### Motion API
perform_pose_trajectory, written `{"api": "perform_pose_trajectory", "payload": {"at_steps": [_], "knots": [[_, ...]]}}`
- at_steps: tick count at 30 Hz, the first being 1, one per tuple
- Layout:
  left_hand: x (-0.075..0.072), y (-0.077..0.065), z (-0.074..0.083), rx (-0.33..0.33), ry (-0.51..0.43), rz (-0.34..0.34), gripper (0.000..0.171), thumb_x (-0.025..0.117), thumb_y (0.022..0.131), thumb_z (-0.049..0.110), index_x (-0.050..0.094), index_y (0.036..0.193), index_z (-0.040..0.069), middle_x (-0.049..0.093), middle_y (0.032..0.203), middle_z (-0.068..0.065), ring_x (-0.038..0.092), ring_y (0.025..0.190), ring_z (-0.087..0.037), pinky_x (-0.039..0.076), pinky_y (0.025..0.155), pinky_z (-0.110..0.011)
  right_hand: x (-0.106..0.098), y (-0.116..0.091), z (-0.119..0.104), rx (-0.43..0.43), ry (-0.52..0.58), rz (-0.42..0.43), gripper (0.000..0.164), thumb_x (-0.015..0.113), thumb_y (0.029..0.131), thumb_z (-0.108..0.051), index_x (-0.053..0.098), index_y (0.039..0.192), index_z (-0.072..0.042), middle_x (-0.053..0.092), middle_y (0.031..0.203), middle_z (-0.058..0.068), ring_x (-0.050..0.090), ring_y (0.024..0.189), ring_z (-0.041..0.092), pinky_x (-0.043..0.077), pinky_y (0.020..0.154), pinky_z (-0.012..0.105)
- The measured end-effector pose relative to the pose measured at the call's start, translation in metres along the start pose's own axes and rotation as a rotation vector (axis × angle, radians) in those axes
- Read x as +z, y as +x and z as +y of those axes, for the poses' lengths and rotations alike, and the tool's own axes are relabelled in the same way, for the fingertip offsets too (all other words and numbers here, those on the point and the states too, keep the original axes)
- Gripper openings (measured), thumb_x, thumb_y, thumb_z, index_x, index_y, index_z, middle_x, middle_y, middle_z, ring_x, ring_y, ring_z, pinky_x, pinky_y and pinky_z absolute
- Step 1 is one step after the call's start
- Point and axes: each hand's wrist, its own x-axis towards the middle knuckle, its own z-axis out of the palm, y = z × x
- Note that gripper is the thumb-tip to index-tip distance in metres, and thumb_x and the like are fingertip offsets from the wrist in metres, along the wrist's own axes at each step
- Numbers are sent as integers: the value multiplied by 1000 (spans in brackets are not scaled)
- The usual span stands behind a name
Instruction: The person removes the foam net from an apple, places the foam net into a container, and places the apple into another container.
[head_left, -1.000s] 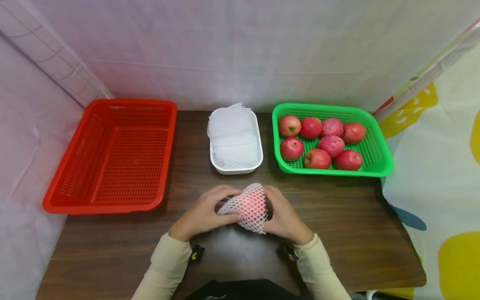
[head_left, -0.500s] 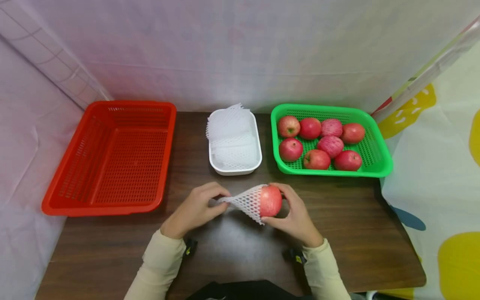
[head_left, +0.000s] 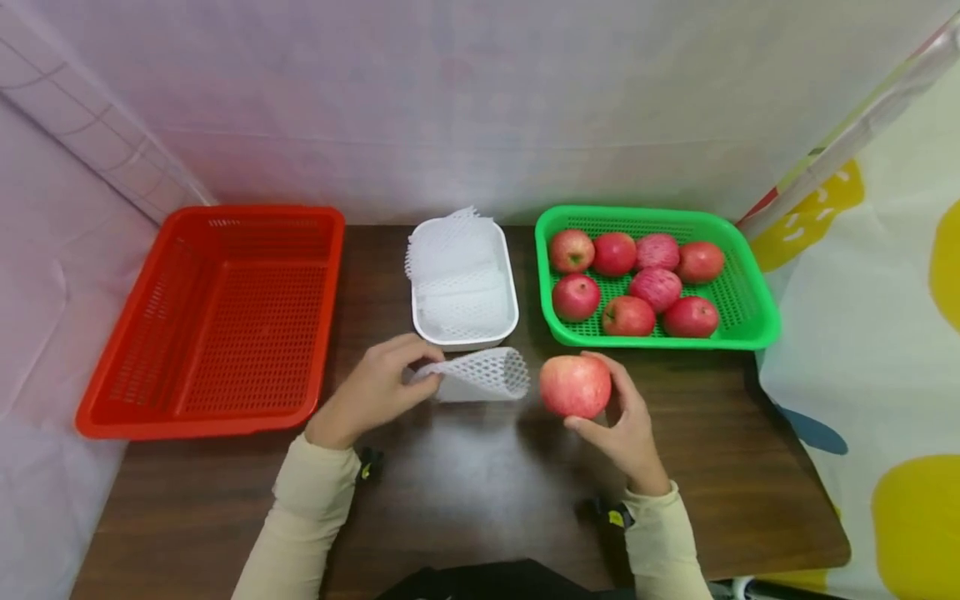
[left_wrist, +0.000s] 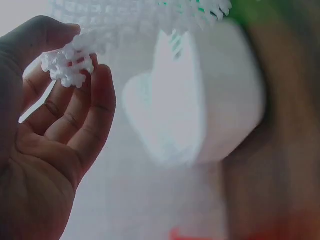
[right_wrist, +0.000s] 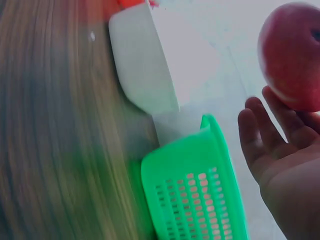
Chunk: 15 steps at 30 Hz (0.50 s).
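Note:
My left hand (head_left: 382, 387) pinches one gathered end of a white foam fruit net (head_left: 480, 373), whose other end gapes open toward the right. In the left wrist view the thumb and fingers (left_wrist: 95, 95) close on the bunched foam mesh (left_wrist: 72, 62). A bare red apple (head_left: 575, 386) is gripped between the thumb and fingers of my right hand (head_left: 618, 421), a short gap away from the net's mouth. From the right wrist view, this apple (right_wrist: 295, 57) sits at the fingertips, its hollow end facing right.
Behind the hands stands a white tray (head_left: 465, 342) with more foam nets (head_left: 457, 258) in it. At right a green basket (head_left: 765, 312) holds several apples (head_left: 628, 316). A large red basket (head_left: 315, 333) is at left on the dark wooden table (head_left: 480, 517).
The apple, earlier covered by the net, has come out of it to the right in my right hand. My left hand has drawn the net left and slightly away from me.

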Motion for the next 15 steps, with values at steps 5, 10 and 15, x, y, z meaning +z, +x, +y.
{"api": "perform_pose_trajectory", "payload": {"at_steps": [5,10,15], "knots": [[-36,37,-1,87,146,143,15,73,81,1,70,95,4,65,91,-5,58,80,-17,50,67,-31,-4,-3,0,43,-94,4,88,83,63,21,46,142,4,49,138,20,50,123,22,43,101,26],[-54,84,-16,88,252,314,10,69,83,-2,70,93,1,65,94,-11,59,85,-25,47,74,-36,0,-6,6,69,-154,-41,87,87,66,12,48,143,-2,52,138,15,51,122,20,44,100,25],[-41,106,-48,-40,354,193,11,68,83,1,68,94,2,66,104,-13,59,102,-31,46,92,-42,4,-7,9,107,-198,-69,85,89,67,6,50,141,-7,55,135,9,53,120,19,43,101,26]]}}
